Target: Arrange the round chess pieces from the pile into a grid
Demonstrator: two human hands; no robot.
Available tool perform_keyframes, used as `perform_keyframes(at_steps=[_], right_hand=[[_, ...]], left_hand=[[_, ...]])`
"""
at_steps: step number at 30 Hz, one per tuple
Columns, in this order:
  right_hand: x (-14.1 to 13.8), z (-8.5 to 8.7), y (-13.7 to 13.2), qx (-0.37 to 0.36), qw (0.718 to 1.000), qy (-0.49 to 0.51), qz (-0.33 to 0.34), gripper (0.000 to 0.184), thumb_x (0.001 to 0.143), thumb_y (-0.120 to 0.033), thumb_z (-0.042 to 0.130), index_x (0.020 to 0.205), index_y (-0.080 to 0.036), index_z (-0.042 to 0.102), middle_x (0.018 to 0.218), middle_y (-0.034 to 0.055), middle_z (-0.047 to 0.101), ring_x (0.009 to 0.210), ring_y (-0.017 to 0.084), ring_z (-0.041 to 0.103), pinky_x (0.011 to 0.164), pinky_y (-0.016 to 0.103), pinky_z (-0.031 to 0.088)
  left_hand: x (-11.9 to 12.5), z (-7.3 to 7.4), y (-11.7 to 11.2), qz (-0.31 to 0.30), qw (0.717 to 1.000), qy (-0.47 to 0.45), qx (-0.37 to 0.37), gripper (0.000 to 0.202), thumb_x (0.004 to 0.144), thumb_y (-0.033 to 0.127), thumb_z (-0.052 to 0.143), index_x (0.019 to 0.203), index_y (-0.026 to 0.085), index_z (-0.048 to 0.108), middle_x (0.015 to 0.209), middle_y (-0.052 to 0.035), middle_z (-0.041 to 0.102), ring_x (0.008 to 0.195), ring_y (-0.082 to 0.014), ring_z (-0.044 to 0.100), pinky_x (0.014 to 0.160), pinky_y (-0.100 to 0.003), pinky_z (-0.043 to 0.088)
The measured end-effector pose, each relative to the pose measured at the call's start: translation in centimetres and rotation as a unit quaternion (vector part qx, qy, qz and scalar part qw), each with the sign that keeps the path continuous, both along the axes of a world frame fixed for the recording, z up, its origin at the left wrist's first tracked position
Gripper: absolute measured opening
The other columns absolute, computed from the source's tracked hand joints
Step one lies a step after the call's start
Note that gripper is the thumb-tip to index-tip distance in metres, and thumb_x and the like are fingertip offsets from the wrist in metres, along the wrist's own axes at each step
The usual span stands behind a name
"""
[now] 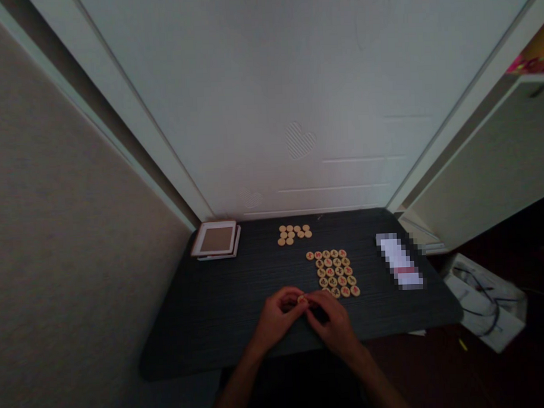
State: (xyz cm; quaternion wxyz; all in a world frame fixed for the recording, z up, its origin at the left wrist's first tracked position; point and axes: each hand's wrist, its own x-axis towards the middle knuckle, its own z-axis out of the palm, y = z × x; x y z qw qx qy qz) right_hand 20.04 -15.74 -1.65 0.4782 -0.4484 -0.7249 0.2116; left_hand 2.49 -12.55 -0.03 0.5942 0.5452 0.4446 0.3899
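Note:
A round wooden Chinese chess piece with a red mark is held between my two hands, just above the front part of the dark table. Thumb and fingers of my left hand are closed on its left side. From the right, the fingertips of my right hand pinch at the same piece. Just beyond my right hand, several face-up Chinese chess pieces with red and dark characters lie in neat rows. My right hand hides part of the nearest row. Farther back is a small group of blank-looking pieces.
A shallow box or stacked frame sits at the table's back left corner. A pixelated, pale oblong item lies on the right of the dark table. Beside the table, a white bin with cables stands on the floor. A white panel rises behind.

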Motion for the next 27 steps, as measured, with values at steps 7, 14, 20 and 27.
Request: perform_keyframes(at_steps=[7, 14, 20, 27], right_hand=[[-0.1, -0.1, 0.0, 0.005, 1.0, -0.005, -0.007, 0.023, 0.094, -0.022, 0.062, 0.117, -0.025, 0.066, 0.101, 0.0069, 0.071, 0.091, 0.021, 0.068, 0.083, 0.036, 0.06], [-0.2, 0.6, -0.1, -0.008, 1.0, 0.002, -0.016, 0.025, 0.095, -0.019, 0.06, 0.119, -0.024, 0.066, 0.106, 0.0081, 0.071, 0.099, 0.022, 0.068, 0.088, 0.037, 0.058], [-0.2, 0.7, 0.1, -0.02, 0.999, 0.019, -0.025, 0.026, 0.095, -0.02, 0.06, 0.119, -0.025, 0.066, 0.107, 0.0075, 0.072, 0.099, 0.022, 0.068, 0.088, 0.037, 0.058], [0.0, 0.9, 0.2, -0.049, 0.997, 0.043, -0.033, 0.023, 0.095, -0.022, 0.06, 0.117, -0.026, 0.067, 0.107, 0.0067, 0.072, 0.098, 0.022, 0.069, 0.088, 0.036, 0.057]], left_hand=[[0.0, 0.4, 0.1, 0.007, 1.0, 0.004, -0.009, 0.022, 0.084, 0.037, 0.074, 0.094, 0.018, 0.069, 0.084, -0.0039, 0.078, 0.081, -0.0205, 0.074, 0.077, -0.029, 0.057], [0.1, 0.8, 0.0, 0.012, 1.0, -0.015, -0.013, 0.027, 0.09, 0.042, 0.066, 0.1, 0.017, 0.068, 0.09, -0.0054, 0.077, 0.082, -0.0204, 0.074, 0.074, -0.029, 0.059], [-0.3, 0.6, -0.1, -0.029, 0.999, -0.03, -0.023, 0.032, 0.091, 0.041, 0.067, 0.114, 0.018, 0.064, 0.104, -0.0084, 0.077, 0.094, -0.0228, 0.074, 0.083, -0.032, 0.059], [-0.4, 0.1, -0.1, -0.046, 0.999, -0.021, -0.015, 0.032, 0.09, 0.035, 0.07, 0.117, 0.02, 0.062, 0.112, -0.0085, 0.077, 0.104, -0.0238, 0.072, 0.095, -0.036, 0.056]])
